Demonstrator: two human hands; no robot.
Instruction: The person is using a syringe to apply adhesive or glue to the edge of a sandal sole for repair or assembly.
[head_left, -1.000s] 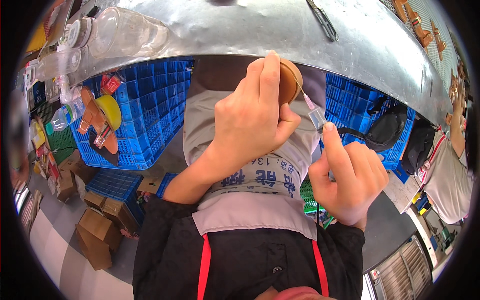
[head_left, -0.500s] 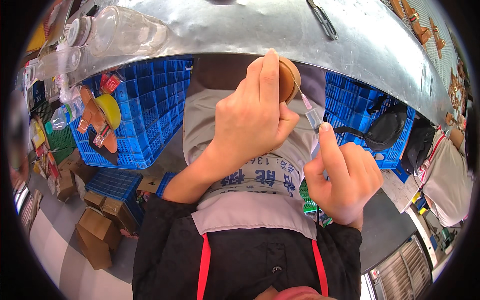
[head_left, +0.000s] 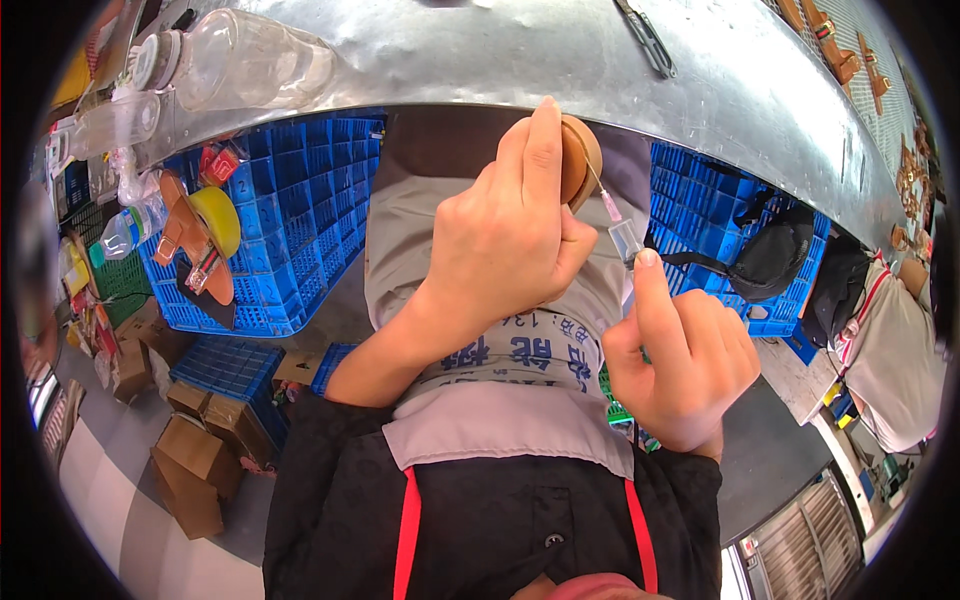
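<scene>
My left hand [head_left: 505,215] is closed around a brown sandal sole [head_left: 578,165]; only its rounded, tan-edged end shows past the fingers. From the right, my right hand [head_left: 685,365] grips a small clear syringe [head_left: 626,238] with a pink needle hub [head_left: 610,206]. The index fingertip presses against the dark rear end of the barrel, and the thumb is bent below it. The thin needle points up and left, its tip at the sole's right edge. Both hands are above my grey apron [head_left: 510,425], just short of the bench edge.
A metal bench [head_left: 480,60] spans the top, bearing a clear jar [head_left: 255,62] and a dark-handled cutter [head_left: 650,40]. Blue crates stand either side of my legs; the left crate [head_left: 285,230] has a brown sandal [head_left: 180,225] and yellow tape roll [head_left: 225,222], the right a black pouch [head_left: 775,255].
My right hand and the syringe have shifted slightly left and down, with the needle staying at the sole's edge. My left hand is nearly still.
</scene>
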